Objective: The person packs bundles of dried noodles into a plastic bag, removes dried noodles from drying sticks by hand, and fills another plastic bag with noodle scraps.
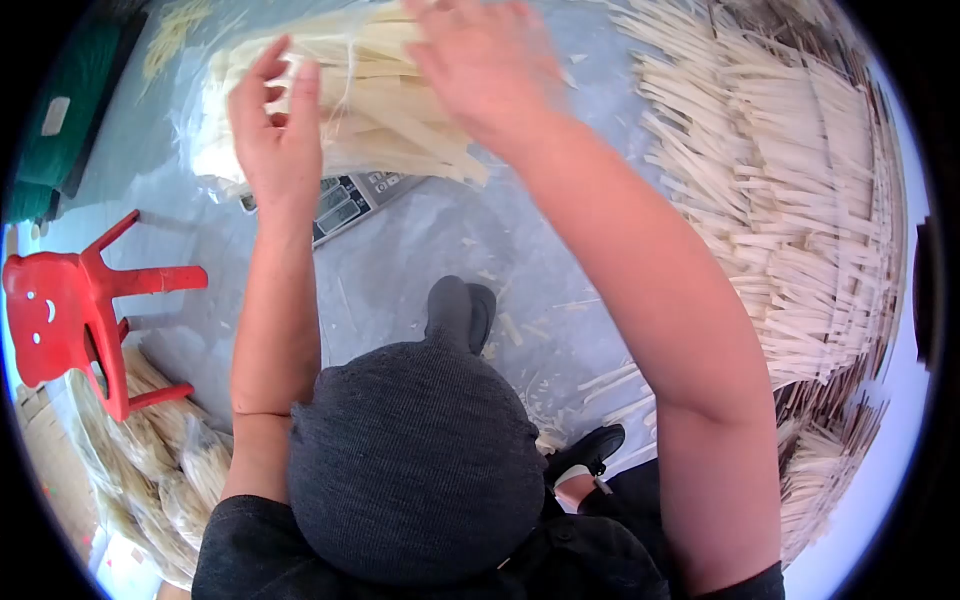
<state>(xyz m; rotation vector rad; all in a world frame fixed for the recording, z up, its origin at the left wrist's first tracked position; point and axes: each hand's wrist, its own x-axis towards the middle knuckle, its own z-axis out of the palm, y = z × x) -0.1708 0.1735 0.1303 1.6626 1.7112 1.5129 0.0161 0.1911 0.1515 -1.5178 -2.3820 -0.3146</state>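
A bundle of pale flat strips (390,110) in clear plastic lies at the upper left, on top of a grey digital scale (345,207) whose display and some keys show below it. My left hand (275,120) is at the bundle's left part, fingers apart and slightly curled, with nothing held. Over the right end of the bundle is my right hand (485,65), blurred by motion, its fingers spread and cut off by the top edge. Whether either hand touches the plastic cannot be made out.
A red plastic chair (100,300) lies tipped at the left, above plastic-wrapped bundles (165,460). A large stack of pale strips (790,200) fills the right side. Loose scraps dot the grey floor (400,260). Green material (65,100) is at the upper left.
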